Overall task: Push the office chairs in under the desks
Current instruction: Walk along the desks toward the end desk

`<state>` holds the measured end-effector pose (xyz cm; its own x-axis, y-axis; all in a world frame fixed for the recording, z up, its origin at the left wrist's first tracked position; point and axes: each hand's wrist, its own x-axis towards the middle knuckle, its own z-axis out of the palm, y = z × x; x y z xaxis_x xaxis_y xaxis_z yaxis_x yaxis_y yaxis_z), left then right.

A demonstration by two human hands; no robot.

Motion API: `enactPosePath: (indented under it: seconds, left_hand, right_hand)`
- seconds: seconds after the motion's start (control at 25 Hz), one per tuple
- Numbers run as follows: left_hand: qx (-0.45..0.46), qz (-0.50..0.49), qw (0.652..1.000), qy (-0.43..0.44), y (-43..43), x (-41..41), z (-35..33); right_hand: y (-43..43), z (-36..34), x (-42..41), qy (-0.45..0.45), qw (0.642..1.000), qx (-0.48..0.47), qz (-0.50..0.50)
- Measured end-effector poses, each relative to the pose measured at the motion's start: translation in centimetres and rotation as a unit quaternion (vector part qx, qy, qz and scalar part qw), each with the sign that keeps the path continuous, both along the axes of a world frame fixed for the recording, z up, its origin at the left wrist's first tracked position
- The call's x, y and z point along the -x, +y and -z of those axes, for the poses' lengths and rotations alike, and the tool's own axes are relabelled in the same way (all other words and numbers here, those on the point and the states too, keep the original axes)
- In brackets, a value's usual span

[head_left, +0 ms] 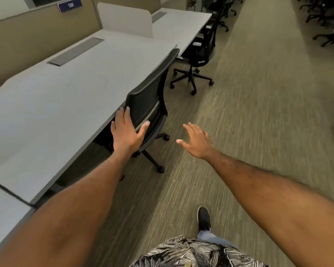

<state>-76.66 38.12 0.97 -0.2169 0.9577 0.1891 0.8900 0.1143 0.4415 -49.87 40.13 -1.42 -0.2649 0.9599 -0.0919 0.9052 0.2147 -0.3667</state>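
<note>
A black mesh office chair (148, 99) stands close against the long grey desk (52, 105), its backrest along the desk edge and its seat hidden under the top. My left hand (125, 132) lies flat against the near side of the backrest, fingers spread, not wrapped around it. My right hand (196, 141) hovers open over the carpet, to the right of the chair and apart from it. A second black chair (200, 53) stands farther along the row, beside the following desk (181, 24), its wheeled base out on the carpet.
A beige partition (37, 33) with a blue number sign runs behind the desks, and a white divider (123, 18) stands between them. A carpeted aisle (258, 112) runs to the right. More black chairs (328, 22) crowd the far right. My shoe (203, 218) is on the carpet.
</note>
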Motion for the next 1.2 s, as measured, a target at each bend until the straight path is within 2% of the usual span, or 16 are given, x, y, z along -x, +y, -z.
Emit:
enactPosePath:
  seconds: [0.12, 0.2, 0.4, 0.52, 0.72, 0.96, 1.2]
  left_hand:
    - [-0.071, -0.051, 0.996, -0.015, 7.4, -0.1, -3.7]
    - [-0.081, -0.059, 0.995, -0.007, 12.2, -1.1, -5.8]
    - [0.133, -0.083, 0.988, -0.008, 19.6, -3.0, -6.1]
    - [0.143, -0.103, 0.982, 0.065, 20.0, -3.5, -4.1]
    - [0.152, -0.149, 0.976, 0.045, 21.2, -2.0, -4.4]
    - [0.086, -0.172, 0.98, 0.049, 22.8, -1.0, -3.8]
    - [0.065, -0.175, 0.981, 0.05, 23.8, -0.9, -3.8]
  right_hand:
    - [8.1, -1.3, 0.0, 0.004, 0.999, -0.023, -0.04]
    - [13.5, -3.1, 0.2, 0.009, 0.996, -0.043, -0.08]
    - [25.2, -7.9, 0.5, 0.003, 0.983, -0.087, -0.161]
    - [30.5, -8.2, 1.8, -0.021, 0.977, -0.083, -0.194]
    - [35.8, -6.7, 4.7, -0.002, 0.978, -0.054, -0.202]
    - [39.0, -6.2, 6.9, 0.009, 0.975, -0.042, -0.22]
    - [40.9, -5.7, 7.5, 0.045, 0.971, -0.033, -0.232]
